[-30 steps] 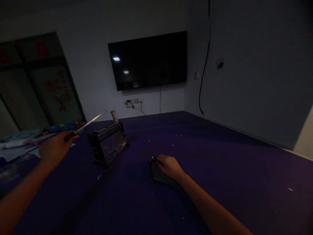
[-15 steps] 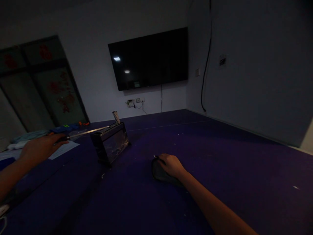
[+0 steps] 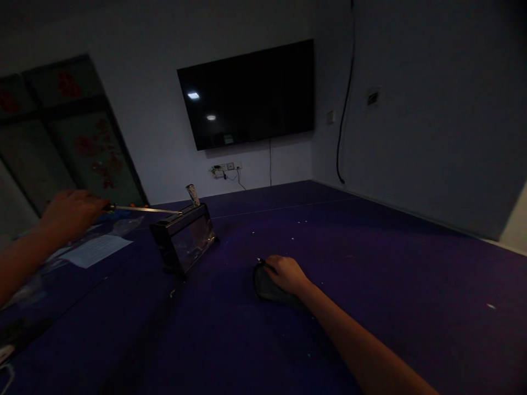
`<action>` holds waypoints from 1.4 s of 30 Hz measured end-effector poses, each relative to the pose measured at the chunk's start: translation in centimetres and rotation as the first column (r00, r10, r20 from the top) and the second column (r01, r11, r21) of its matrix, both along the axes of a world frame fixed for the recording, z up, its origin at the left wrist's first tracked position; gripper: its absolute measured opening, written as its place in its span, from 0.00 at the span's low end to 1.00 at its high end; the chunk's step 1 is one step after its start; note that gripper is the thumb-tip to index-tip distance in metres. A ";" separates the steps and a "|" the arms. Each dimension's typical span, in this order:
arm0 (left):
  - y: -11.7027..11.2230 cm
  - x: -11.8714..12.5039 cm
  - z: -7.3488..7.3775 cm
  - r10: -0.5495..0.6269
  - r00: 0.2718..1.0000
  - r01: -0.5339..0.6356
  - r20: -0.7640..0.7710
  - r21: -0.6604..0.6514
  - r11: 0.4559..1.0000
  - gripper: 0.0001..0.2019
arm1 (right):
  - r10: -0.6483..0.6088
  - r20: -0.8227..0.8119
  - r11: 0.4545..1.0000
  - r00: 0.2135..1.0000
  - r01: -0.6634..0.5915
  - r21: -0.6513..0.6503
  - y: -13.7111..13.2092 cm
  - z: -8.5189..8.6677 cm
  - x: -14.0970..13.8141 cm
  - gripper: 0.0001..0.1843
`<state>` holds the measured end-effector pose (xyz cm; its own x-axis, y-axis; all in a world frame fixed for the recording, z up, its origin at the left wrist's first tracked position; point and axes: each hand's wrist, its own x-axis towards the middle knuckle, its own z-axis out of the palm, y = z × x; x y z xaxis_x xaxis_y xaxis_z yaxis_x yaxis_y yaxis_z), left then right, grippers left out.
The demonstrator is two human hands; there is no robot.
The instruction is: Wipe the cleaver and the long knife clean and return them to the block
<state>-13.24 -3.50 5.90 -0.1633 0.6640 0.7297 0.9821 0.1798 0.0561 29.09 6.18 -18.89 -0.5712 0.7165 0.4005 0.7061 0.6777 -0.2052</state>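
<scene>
My left hand (image 3: 72,216) is closed round the dark handle of a long thin metal tool (image 3: 142,209). I cannot make out its exact kind. Its far end meets the top of a black upright holder (image 3: 191,238) with a clear side panel; whether the tip is inside a slot is unclear. A light patterned handle (image 3: 191,195) sticks up from the holder's far end. My right hand (image 3: 286,272) is closed over a dark, rounded, pouch-like object (image 3: 267,288) lying on the purple table. A small pointed white tip shows by the right fingers.
The purple table (image 3: 370,263) reaches to the walls, with small white scraps about. A printed sheet (image 3: 96,249) and crumpled clear plastic (image 3: 127,224) lie left of the holder. A television (image 3: 251,96) hangs above sockets (image 3: 226,167). A black cable (image 3: 346,120) hangs on the right wall.
My left hand has risen, and the tool now lies at a flatter angle, sloping slightly down to the holder. My right hand stays on the dark object. The view has shifted slightly.
</scene>
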 end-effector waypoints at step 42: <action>14.4 6.9 -5.2 -0.446 0.817 0.329 -0.366 -0.339 0.881 0.14 | -0.014 0.071 1.000 0.997 0.015 -0.011 -0.6 0.5 -0.2 0.13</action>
